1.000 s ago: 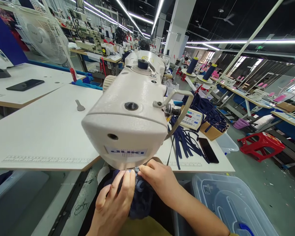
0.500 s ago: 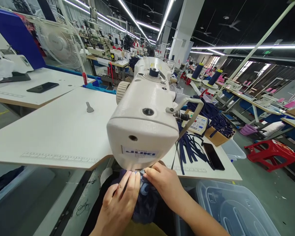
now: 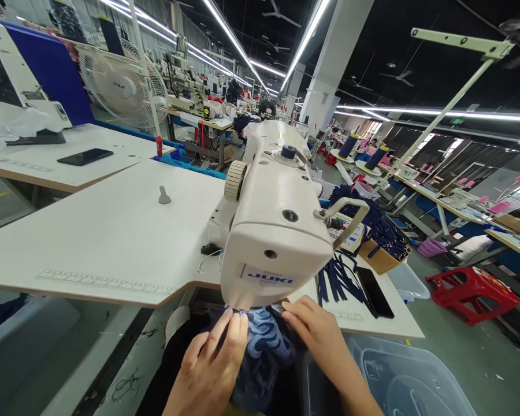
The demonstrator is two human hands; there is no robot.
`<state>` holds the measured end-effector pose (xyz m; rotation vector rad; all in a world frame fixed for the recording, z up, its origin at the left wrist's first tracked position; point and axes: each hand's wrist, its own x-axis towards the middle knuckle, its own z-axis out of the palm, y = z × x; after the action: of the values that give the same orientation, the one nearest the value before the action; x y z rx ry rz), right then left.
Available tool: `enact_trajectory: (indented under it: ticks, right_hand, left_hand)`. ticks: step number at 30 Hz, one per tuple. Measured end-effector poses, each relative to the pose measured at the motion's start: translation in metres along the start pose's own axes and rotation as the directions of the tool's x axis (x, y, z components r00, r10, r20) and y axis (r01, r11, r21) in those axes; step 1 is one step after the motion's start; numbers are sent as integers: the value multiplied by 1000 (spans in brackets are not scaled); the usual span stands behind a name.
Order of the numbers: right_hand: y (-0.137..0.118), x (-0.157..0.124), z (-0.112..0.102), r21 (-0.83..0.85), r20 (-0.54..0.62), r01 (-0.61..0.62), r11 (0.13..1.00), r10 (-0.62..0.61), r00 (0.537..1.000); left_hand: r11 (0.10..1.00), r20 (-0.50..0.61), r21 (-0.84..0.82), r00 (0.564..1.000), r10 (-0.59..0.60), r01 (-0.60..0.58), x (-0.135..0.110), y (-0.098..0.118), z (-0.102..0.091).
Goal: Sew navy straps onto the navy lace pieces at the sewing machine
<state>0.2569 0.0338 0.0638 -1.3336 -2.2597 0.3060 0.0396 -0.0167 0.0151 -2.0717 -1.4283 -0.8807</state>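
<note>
Hands (image 3: 214, 355) (image 3: 323, 338) farther apart, right grip unclear

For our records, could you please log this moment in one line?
left hand: on blue swirl-patterned fabric; right hand: near white sewing machine

Bright ceiling tubes (image 3: 305, 44), far detail seemingly soft

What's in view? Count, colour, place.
Sewing machine: 1, white, centre
Patterned fabric: 1, blue, below machine
Near tables: 2, white, foreground
Phones: 2, black, one per table
Strips: several, navy, right of machine
Cardboard box: 1, brown, beside strips
Caged fan: 1, white, back left
Near stool: 1, red, floor right
Basket: 1, purple, right
Large bin: 1, clear, lower right
Background machines: many, pale, behind
Left hand: 1, on fabric
Right hand: 1, beside fabric
</note>
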Motion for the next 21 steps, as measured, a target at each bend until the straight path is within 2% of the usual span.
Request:
enact_trajectory:
  ticks: [4, 7, 13, 17, 21]
  right_hand:
    - [32, -7, 3, 27, -56, -134, 991, 136, 989]
    - [49, -7, 12, -31, -57, -194, 981, 192, 980]
    - [71, 1, 31, -275, -95, -205, 939, 185, 978]
    - [88, 17, 45, -270, -104, -214, 939, 192, 976]
    - [95, 34, 51, -189, -102, -202, 961, 185, 977]
  left_hand:
    - [999, 15, 3, 999, -32, 32, -1, -1, -2]
    - [999, 16, 1, 999, -37, 37, 0, -3, -4]
    - [1000, 48, -7, 999, 17, -17, 0, -5, -4]
    - [999, 76, -11, 996, 54, -54, 1, -7, -3]
    - [997, 77, -21, 994, 72, -71, 2, -7, -2]
